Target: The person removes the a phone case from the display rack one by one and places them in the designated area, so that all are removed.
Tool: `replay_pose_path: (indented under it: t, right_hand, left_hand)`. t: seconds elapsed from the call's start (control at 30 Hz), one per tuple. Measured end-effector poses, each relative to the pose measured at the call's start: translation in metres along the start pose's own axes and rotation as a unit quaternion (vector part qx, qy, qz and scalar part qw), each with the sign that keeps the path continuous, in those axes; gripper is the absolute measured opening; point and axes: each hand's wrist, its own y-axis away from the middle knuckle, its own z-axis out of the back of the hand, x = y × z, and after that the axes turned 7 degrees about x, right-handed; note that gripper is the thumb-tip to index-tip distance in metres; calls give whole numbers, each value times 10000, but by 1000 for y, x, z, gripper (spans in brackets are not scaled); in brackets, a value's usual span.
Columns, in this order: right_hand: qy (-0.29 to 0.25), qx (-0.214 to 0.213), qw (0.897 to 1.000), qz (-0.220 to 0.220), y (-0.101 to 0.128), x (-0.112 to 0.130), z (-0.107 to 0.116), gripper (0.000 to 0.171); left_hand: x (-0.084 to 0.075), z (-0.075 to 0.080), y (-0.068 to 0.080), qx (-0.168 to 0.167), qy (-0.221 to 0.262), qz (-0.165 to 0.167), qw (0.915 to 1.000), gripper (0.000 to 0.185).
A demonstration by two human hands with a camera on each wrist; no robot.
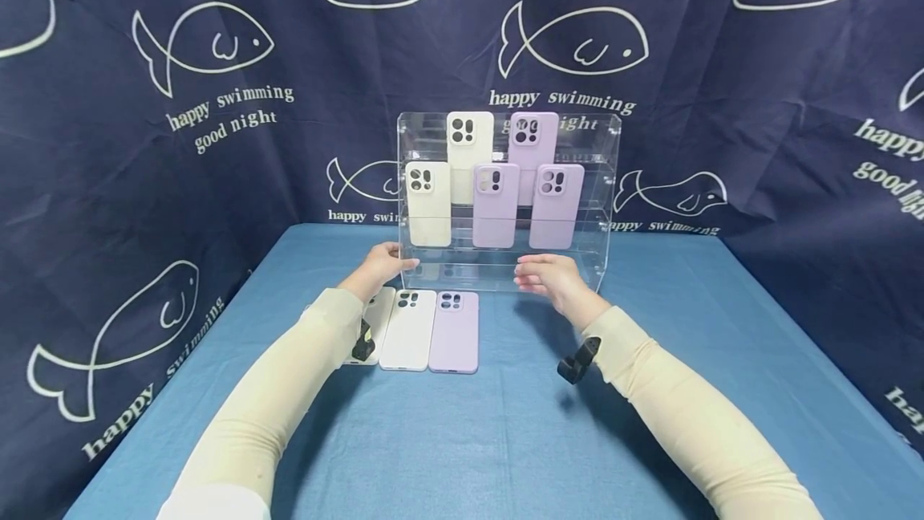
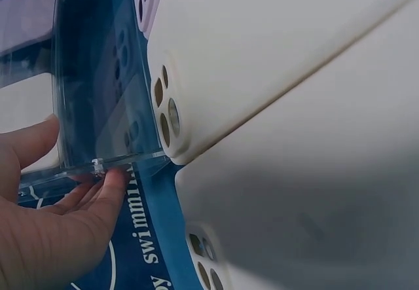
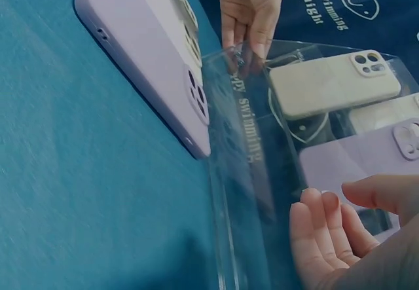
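A clear acrylic tiered stand (image 1: 597, 211) sits at the back of the blue table (image 1: 650, 392). It holds two white phone cases (image 1: 429, 205) and three lilac ones (image 1: 495, 205) leaning upright. My left hand (image 1: 378, 263) touches the stand's lower left front corner (image 2: 98, 165) with fairly straight fingers (image 2: 111, 185). At the stand's lower front edge, my right hand (image 1: 549, 278) lies open with its fingertips (image 3: 321, 231) against the acrylic (image 3: 249, 139). A white case (image 1: 408, 330) and a lilac case (image 1: 455, 333) lie flat before the stand; another white case (image 1: 378, 311) is partly hidden by my left arm.
A dark blue cloth with fish drawings (image 1: 209, 46) hangs behind and to both sides of the table. The table's edges drop away left and right. Black wrist cameras (image 1: 577, 361) sit under both forearms.
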Motion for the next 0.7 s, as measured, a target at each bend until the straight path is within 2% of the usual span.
replay_pose_path:
  t: [0.17, 0.33, 0.7]
  right_hand:
    - [-81, -171, 9997, 130, 0, 14, 7, 42]
    - [-121, -161, 9996, 216, 2, 25, 12, 48]
    - [21, -213, 9992, 334, 5, 39, 21, 43]
  left_hand:
    - [-1, 1, 0, 25, 32, -3, 10000, 72]
    - [0, 4, 2, 54, -91, 64, 9999, 72]
    - [-2, 2, 1, 44, -111, 120, 9999, 71]
